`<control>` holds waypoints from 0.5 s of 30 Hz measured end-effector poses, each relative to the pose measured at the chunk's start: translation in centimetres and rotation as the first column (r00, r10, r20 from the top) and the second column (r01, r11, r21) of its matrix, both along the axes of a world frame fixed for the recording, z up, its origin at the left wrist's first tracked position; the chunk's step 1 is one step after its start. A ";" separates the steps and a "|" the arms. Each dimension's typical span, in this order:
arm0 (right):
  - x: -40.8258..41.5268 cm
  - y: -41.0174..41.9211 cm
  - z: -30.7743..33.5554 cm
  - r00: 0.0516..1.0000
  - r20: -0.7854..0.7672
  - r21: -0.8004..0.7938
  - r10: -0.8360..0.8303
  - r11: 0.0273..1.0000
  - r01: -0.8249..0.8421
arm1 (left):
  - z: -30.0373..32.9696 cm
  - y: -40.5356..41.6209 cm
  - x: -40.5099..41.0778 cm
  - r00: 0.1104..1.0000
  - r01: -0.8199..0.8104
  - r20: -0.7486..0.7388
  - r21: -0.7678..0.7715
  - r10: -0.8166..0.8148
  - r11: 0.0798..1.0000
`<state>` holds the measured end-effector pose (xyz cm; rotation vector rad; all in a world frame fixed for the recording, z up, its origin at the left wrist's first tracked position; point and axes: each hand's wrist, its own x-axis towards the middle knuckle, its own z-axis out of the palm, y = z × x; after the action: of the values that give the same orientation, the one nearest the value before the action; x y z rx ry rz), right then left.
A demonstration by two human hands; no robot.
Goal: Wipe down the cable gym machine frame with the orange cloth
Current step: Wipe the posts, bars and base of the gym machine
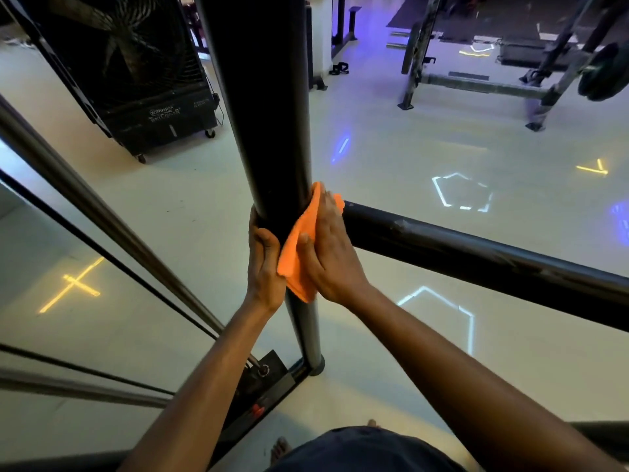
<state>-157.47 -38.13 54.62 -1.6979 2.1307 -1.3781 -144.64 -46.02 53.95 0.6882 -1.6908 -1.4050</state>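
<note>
A thick black upright post (269,107) of the cable machine frame runs down the middle of the view to its foot on the floor. A black horizontal bar (476,253) joins it from the right. My left hand (263,264) grips the post from the left, fingers curled round it. My right hand (328,250) lies flat with straight fingers on the orange cloth (299,247), pressing it against the post's right side just below the joint with the bar. Part of the cloth hangs below my palm.
Steel guide rods (102,212) and thin cables slant down at the left to the machine base (262,386). A large black wheeled fan (136,80) stands behind at the left. A rack with a weight plate (602,76) stands far right. The pale floor reflects lights.
</note>
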 end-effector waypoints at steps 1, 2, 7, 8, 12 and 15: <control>0.1 -0.2 -0.6 1.000 -0.013 0.003 -0.014 1.000 0.014 | 0.0 -0.1 0.2 1.000 0.024 0.014 0.013 -0.024 1.000; -0.4 -0.3 -1.0 0.999 -0.028 -0.006 -0.026 1.000 0.025 | 0.0 -0.2 0.3 0.999 0.036 0.015 0.026 -0.036 0.999; -2.8 0.0 0.1 1.000 0.029 0.017 -0.012 1.000 0.011 | 0.1 -0.3 0.6 0.999 0.047 0.013 0.039 -0.047 0.998; -2.3 0.0 0.3 0.999 0.039 0.017 0.014 1.000 -0.014 | 0.1 -0.2 0.6 0.999 0.052 0.012 0.037 -0.052 0.998; -1.3 -0.1 0.5 0.998 0.040 0.036 0.048 0.998 -0.050 | 0.5 -0.1 0.5 0.999 0.052 0.003 0.021 -0.052 0.998; -3.4 0.7 0.5 0.999 -0.047 0.015 0.027 1.000 -0.027 | 0.8 0.1 0.5 0.999 0.035 -0.003 0.005 -0.035 0.999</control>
<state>-160.86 -37.47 55.09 -1.7648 2.1284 -1.3259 -144.18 -45.90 54.71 0.6622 -1.7049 -1.4339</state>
